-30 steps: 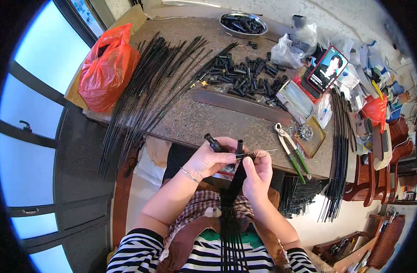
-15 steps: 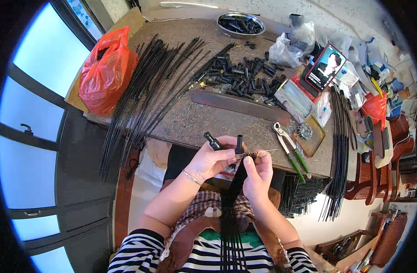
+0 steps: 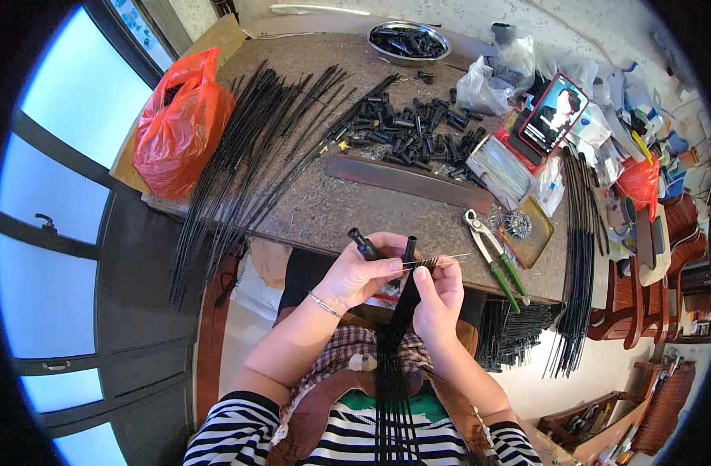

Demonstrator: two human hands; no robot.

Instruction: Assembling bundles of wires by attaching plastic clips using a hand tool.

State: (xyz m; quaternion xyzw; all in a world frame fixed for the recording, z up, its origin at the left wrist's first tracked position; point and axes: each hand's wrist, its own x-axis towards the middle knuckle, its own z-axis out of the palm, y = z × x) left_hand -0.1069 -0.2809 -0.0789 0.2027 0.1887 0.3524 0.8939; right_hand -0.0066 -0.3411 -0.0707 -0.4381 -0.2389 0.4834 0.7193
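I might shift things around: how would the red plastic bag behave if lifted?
The red plastic bag would probably crumple, its film looking thin and wrinkled. It may sag when lifted, since its lower part bulges.

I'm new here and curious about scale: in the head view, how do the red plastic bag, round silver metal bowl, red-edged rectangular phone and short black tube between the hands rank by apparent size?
1. Red plastic bag
2. Silver metal bowl and red-edged phone: too alike to rank
3. Short black tube

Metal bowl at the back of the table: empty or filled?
Filled, by the look: black pieces spread across the bowl almost to its rim; depth hidden.
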